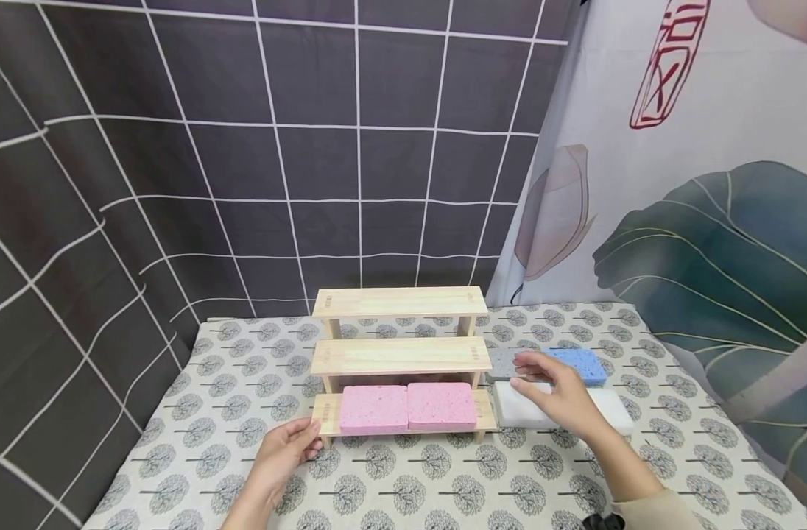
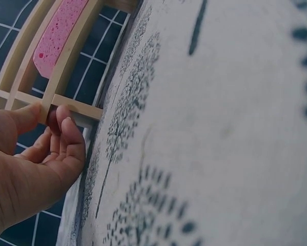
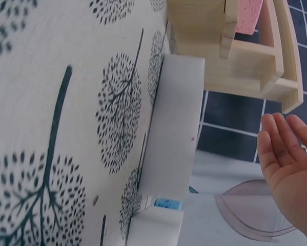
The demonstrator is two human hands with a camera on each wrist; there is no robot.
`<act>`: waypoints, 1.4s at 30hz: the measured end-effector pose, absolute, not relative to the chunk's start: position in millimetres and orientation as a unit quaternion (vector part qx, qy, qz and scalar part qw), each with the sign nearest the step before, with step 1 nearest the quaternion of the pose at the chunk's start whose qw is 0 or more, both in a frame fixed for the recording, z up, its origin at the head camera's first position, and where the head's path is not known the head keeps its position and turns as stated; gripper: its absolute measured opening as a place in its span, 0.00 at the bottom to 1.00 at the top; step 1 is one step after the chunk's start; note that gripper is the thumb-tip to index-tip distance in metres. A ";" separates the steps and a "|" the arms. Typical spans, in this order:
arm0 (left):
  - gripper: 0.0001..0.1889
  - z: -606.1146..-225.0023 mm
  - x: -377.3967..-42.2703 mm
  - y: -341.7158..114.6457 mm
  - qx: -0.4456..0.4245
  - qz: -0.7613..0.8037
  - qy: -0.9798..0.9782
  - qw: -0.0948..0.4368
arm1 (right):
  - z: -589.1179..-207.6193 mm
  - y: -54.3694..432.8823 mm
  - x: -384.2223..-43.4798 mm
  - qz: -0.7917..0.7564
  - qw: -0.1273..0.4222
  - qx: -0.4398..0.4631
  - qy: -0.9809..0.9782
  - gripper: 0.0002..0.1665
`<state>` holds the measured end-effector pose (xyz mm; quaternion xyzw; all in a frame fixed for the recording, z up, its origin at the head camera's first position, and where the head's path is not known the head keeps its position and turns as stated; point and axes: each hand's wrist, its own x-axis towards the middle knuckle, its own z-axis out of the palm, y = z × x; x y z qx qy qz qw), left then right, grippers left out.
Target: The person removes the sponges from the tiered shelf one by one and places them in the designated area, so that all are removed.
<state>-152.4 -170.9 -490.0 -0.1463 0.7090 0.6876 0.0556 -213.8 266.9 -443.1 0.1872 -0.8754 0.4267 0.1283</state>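
1. Here's the three-tier wooden shelf (image 1: pixel 397 357), its long steps running left to right across the table, lowest step toward the person.
2. Along that bottom step, left pink sponge (image 1: pixel 374 409) and right pink sponge (image 1: pixel 442 407) lie flat, side by side, long axes following the board.
3. Left hand (image 1: pixel 280 455) reaches in from below, thumb and curled fingers pinching the bottom step's left end.
4. Over on the other side, the right hand (image 1: pixel 565 394) angles up and leftward, palm turned toward the shelf, fingers loosely extended and gripping nothing.
5. So the shelf sits between the hands: left touching it, right apart from it, above two white sponge blocks (image 1: pixel 517 409), with grey sponge (image 1: pixel 504 364) and blue sponge (image 1: pixel 582 366) just behind.
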 end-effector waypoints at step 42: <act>0.22 -489.2 -151.6 -170.4 -0.143 0.692 0.706 0.055 | -458.1 224.1 -213.5 0.361 0.057 0.320 -0.874 0.32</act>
